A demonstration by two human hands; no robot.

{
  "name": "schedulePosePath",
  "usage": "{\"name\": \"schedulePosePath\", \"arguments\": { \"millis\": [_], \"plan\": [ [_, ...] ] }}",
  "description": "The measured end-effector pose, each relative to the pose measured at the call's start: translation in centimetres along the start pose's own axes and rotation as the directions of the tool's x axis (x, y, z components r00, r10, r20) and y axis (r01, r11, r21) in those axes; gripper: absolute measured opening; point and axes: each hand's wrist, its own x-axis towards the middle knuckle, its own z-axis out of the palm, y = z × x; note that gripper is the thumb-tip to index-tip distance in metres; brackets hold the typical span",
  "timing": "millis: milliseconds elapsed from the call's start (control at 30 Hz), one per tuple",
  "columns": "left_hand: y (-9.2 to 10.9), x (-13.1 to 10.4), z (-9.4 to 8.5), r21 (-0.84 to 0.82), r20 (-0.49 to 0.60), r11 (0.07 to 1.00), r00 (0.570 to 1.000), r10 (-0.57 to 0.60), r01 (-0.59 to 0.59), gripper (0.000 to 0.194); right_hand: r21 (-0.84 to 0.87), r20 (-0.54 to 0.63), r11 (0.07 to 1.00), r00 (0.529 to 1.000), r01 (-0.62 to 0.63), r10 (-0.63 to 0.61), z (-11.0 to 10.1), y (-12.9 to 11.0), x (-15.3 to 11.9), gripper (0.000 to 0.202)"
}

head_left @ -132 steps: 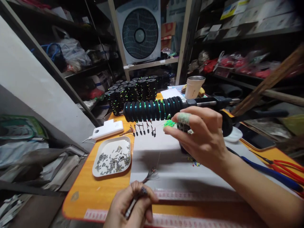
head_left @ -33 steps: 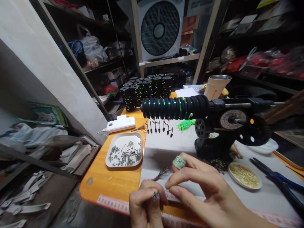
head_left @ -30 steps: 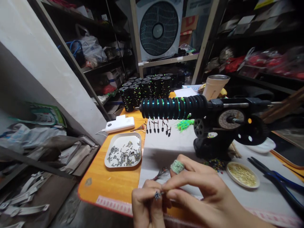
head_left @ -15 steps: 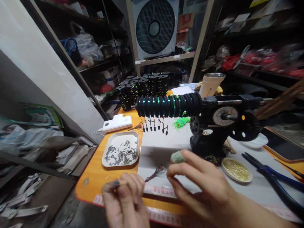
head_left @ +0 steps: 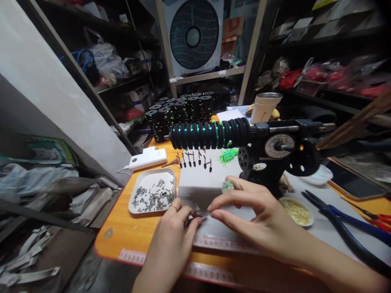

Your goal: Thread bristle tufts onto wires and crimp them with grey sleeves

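My left hand [head_left: 169, 240] has moved onto the dark strand bundle [head_left: 197, 211], its fingers pinching it over the white sheet [head_left: 198, 178], making the bundle the shared work point. My right hand's [head_left: 259, 215] fingers nearly meet just beside it; I cannot tell whether they grip a strand. The ribbed black roller [head_left: 209, 135] stands beyond both.

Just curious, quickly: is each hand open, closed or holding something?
Left hand: closed on a dark, wispy bundle.
Right hand: thumb and forefinger nearly together; whether they hold anything cannot be told.
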Motion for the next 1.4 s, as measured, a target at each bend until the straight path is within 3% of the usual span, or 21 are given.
{"name": "schedulePosePath", "arguments": {
  "millis": [67, 100, 200, 267, 333, 467, 567, 667, 733, 800, 867, 967, 1067, 1167, 1300, 1400],
  "plan": [
    [0.4, -0.2, 0.1, -0.175, -0.116, 0.984, 0.992, -0.039, 0.018, 0.012, 0.027, -0.028, 1.0, 1.0, 0.001, 0.0, -0.1, 0.0, 0.0, 0.01],
    [0.7, -0.4, 0.1, -0.294, -0.159, 0.954, 0.981, -0.111, 0.06, 0.008, 0.043, -0.043, 0.999, 0.999, -0.006, 0.008, -0.1, -0.1, -0.1, 0.01],
    [2.0, -1.2, 0.6, -0.637, -0.159, 0.742, 0.906, -0.391, 0.209, 0.011, 0.107, -0.062, 0.994, 0.998, -0.009, 0.015, 0.2, -0.6, -0.2, 0.009],
    [2.8, -1.6, 1.2, -0.763, -0.131, 0.601, 0.853, -0.505, 0.239, 0.02, 0.138, -0.063, 0.99, 0.998, 0.026, -0.018, 0.5, -0.9, -0.2, 0.009],
    [3.5, -1.9, 1.8, -0.814, -0.12, 0.534, 0.833, -0.541, 0.229, 0.026, 0.167, -0.067, 0.984, 0.996, 0.062, -0.052, 0.8, -1.0, -0.3, 0.008],
    [4.0, -2.4, 2.9, -0.882, -0.065, 0.426, 0.845, -0.531, 0.2, 0.026, 0.24, -0.059, 0.966, 0.994, 0.101, -0.09, 1.1, -0.6, -0.4, 0.01],
    [4.1, -2.6, 3.4, -0.954, -0.012, 0.258, 0.841, -0.541, 0.152, 0.027, 0.092, -0.112, 0.976, 0.976, 0.2, -0.189, 1.4, -0.3, -1.1, 0.015],
    [4.0, -2.7, 3.6, -0.983, 0.043, 0.128, 0.848, -0.529, 0.129, 0.025, -0.118, -0.054, 0.913, 0.916, 0.39, -0.398, 2.2, -0.1, -2.4, 0.02],
    [3.8, -2.6, 3.7, -0.983, 0.06, 0.123, 0.871, -0.487, 0.136, 0.024, -0.158, -0.041, 0.871, 0.878, 0.465, -0.476, 2.9, -0.2, -3.2, 0.024],
    [3.6, -2.7, 3.6, -0.974, 0.062, 0.166, 0.883, -0.465, 0.156, 0.024, -0.071, -0.121, 0.922, 0.914, 0.38, -0.386, 3.1, -0.4, -3.4, 0.023],
    [3.4, -2.8, 3.5, -0.962, 0.032, 0.224, 0.876, -0.481, 0.158, 0.025, 0.112, -0.119, 0.935, 0.938, 0.337, -0.324, 2.7, -0.7, -2.9, 0.017],
    [3.3, -2.9, 3.2, -0.936, -0.064, 0.329, 0.863, -0.5, 0.122, 0.028, 0.24, -0.134, 0.963, 0.987, 0.124, -0.094, 1.5, -0.8, -1.4, 0.01],
    [3.5, -3.0, 2.9, -0.909, -0.134, 0.405, 0.856, -0.499, 0.094, 0.029, 0.294, -0.061, 0.954, 0.994, -0.068, 0.089, 0.9, -0.8, -0.2, 0.011],
    [3.8, -3.0, 2.9, -0.89, -0.149, 0.442, 0.842, -0.518, 0.115, 0.03, 0.351, 0.031, 0.93, 0.994, -0.109, 0.105, 1.3, -0.8, -0.1, 0.011],
    [4.5, -3.1, 3.3, -0.848, -0.166, 0.5, 0.809, -0.564, 0.175, 0.035, 0.276, 0.016, 0.957, 0.996, -0.091, 0.09, 1.8, -1.2, -0.7, 0.012],
    [5.0, -3.2, 3.8, -0.855, -0.187, 0.49, 0.777, -0.602, 0.173, 0.036, 0.234, -0.013, 0.971, 0.999, -0.041, 0.045, 1.9, -1.5, -1.1, 0.013]
  ]
}}
